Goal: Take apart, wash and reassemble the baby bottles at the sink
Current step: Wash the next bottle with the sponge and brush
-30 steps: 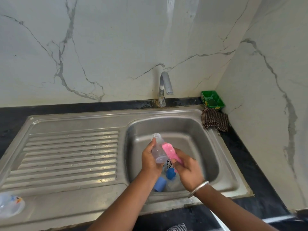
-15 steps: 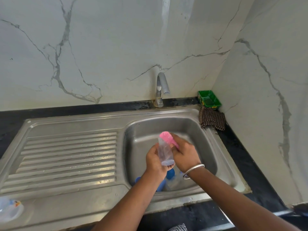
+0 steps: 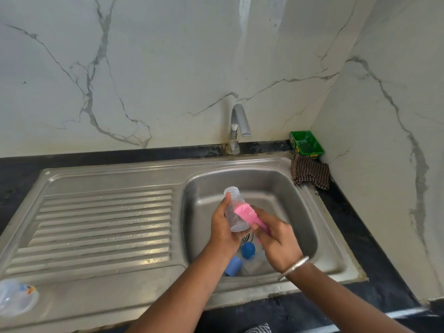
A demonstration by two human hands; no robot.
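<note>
Baby bottle, clear plastic, cap removed, held tilted above the basin of the sink with its threaded neck pointing toward the back wall. We see the left hand wrapped around the bottle's body from the left, thumb lying up near the neck, while the right hand grips a pink sponge and presses it against the bottle's right flank. Blue bottle parts and what looks like another clear piece lie on the basin floor near the front wall, below the hands. No water is seen at the tap on the back rim. A checked cloth hangs over the sink's back right corner, a green tray behind it; a clear lid-like item sits at the drainboard's front left corner. We judge the bottle light, thin-walled and slightly yielding, and slippery if soapy. A full-palm hold around mid-body appears safest, leaving neck and base free for scrubbing.
</note>
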